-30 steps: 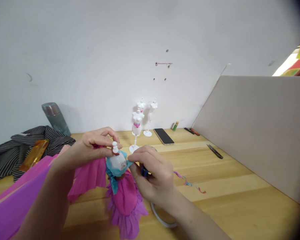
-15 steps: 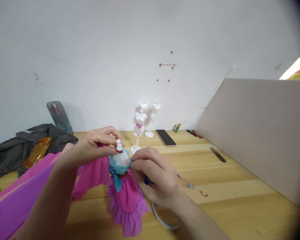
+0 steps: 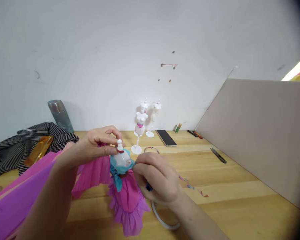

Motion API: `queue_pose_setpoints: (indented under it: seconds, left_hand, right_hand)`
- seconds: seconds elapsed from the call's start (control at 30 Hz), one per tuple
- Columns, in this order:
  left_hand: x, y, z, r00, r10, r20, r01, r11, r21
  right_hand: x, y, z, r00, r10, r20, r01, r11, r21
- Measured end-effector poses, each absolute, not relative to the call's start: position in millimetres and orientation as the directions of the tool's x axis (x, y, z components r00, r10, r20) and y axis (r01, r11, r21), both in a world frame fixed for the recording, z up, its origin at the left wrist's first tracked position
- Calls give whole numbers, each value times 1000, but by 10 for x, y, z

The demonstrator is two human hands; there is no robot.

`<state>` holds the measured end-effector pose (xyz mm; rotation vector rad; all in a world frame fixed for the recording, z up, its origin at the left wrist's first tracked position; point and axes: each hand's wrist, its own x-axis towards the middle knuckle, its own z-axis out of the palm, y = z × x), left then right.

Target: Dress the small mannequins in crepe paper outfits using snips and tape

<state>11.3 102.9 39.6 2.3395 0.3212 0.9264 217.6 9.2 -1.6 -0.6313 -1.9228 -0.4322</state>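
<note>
A small white mannequin bust (image 3: pixel 121 159) wears a teal paper wrap (image 3: pixel 117 173) and a pink and purple crepe skirt (image 3: pixel 127 203). My left hand (image 3: pixel 97 146) pinches the bust near its neck from the left, fingers closed on it. On the right, my right hand (image 3: pixel 156 178) is closed, its fingertips pressing the teal wrap at the bust's side. A small dark blue thing shows under its fingers; I cannot make it out.
Pink and purple crepe paper (image 3: pixel 17 196) covers the table's left. Several bare white mannequins (image 3: pixel 141 123) stand at the back by a phone (image 3: pixel 166 137). Also here: a tape ring (image 3: pixel 162 216), scissors (image 3: pixel 218 155), a grey flask (image 3: pixel 58 115), striped cloth (image 3: pixel 20 146), a grey board (image 3: pixel 260 133) at right.
My right hand has slid slightly down and right along the teal wrap. The left hand keeps its hold on the bust.
</note>
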Motion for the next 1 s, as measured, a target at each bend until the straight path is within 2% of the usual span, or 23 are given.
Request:
queue_pose_setpoints:
  seconds: [0.23, 0.43, 0.57, 0.7, 0.9, 1.0]
  left_hand:
    - [112, 1019, 363, 735, 429, 525, -46, -741, 670]
    - [101, 1033, 366, 735, 439, 517, -31, -740, 672]
    - [97, 1042, 363, 735, 433, 521, -46, -735, 677]
    - [102, 1047, 362, 737, 427, 523, -43, -744, 667]
    - [98, 1053, 379, 735, 412, 539, -26, -777, 629]
    - [88, 1059, 383, 736, 401, 546, -31, -785, 619]
  right_hand:
    - [2149, 112, -82, -267, 178, 947, 655, 754, 43]
    - [2182, 155, -87, -355, 166, 920, 594, 800, 85]
    - [2173, 180, -76, -267, 160, 950, 509, 861, -2]
    - [2159, 166, -15, -121, 280, 952, 431, 879, -204]
    - [2162, 133, 78, -194, 609, 769, 433, 757, -489]
    - [2146, 146, 88, -218, 709, 671, 400, 692, -601]
